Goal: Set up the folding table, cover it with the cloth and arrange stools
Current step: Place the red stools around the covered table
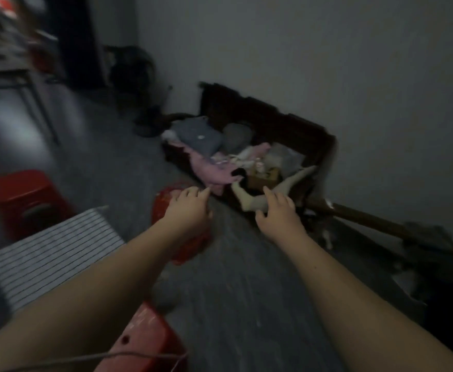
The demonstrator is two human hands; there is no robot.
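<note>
A red stool (150, 342) sits nearest the camera at the bottom edge, with a thin grey cord (85, 359) crossing in front of it. Two bare forearms reach forward above it over the dark grey floor (233, 291). The left hand (189, 208) hangs palm down, fingers loosely spread and apart, over a second red stool (190, 245) that shows on both sides of the wrist; whether the hand touches it cannot be told, and it grips nothing. The right hand (279, 213) is also open, fingers curved and spread, holding nothing, in front of a pale stuffed leg or sock (254, 202) that hangs over the near rim of a dark box (273, 122).

The box stands against the grey wall (327, 49) and is heaped with clothes: a pink piece (209, 170) draped over the front edge, a folded blue-grey one (201, 135) behind it, pale bits to the right. A brown stick (367, 218) lies on the floor along the wall, right of the box.

To the left, the table corner covered with striped cloth (56, 251) lies under the left forearm. A third red stool (26, 200) stands beyond that corner, well apart from the others. Dark blurred furniture (18, 76) fills the upper left. The picture is dim and motion-blurred.
</note>
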